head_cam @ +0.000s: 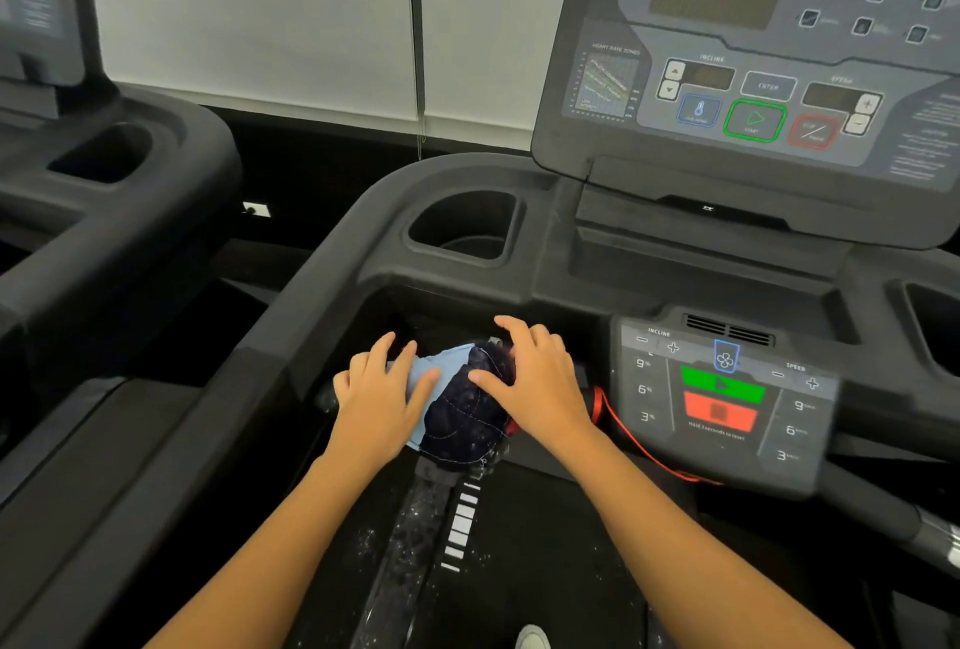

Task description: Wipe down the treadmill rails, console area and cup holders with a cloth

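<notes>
Both hands (457,388) press cloth (462,404) beside red cord (623,435), below cup holder (462,227).

Cloth (467,414) between left hand (379,404) and right hand (540,388), cup holder (415,239) behind, control panel (727,420) to the right.
</notes>
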A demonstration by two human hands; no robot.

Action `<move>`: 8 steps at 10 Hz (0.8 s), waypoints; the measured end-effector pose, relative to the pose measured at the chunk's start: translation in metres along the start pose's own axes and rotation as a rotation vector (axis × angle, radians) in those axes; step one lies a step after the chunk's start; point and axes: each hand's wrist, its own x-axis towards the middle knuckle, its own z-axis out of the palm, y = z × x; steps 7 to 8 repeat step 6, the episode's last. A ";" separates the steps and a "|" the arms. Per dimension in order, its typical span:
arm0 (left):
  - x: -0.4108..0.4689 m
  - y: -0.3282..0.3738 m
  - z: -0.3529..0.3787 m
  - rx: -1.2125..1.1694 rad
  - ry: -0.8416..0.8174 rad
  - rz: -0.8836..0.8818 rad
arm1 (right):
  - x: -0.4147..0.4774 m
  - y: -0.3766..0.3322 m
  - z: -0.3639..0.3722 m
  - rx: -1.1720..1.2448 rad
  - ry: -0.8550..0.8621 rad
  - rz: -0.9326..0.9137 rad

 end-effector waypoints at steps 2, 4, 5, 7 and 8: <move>-0.009 0.008 0.002 0.010 0.055 0.264 | -0.011 0.005 0.008 -0.110 -0.071 -0.240; -0.010 0.004 0.001 0.061 0.007 0.338 | -0.014 0.007 0.011 -0.222 -0.144 -0.257; -0.010 0.005 0.002 0.050 0.027 0.360 | -0.020 0.002 0.009 -0.217 -0.145 -0.227; -0.008 0.007 0.004 -0.025 0.057 0.374 | -0.025 0.000 0.007 -0.160 -0.072 -0.196; -0.008 0.007 0.004 -0.025 0.057 0.374 | -0.025 0.000 0.007 -0.160 -0.072 -0.196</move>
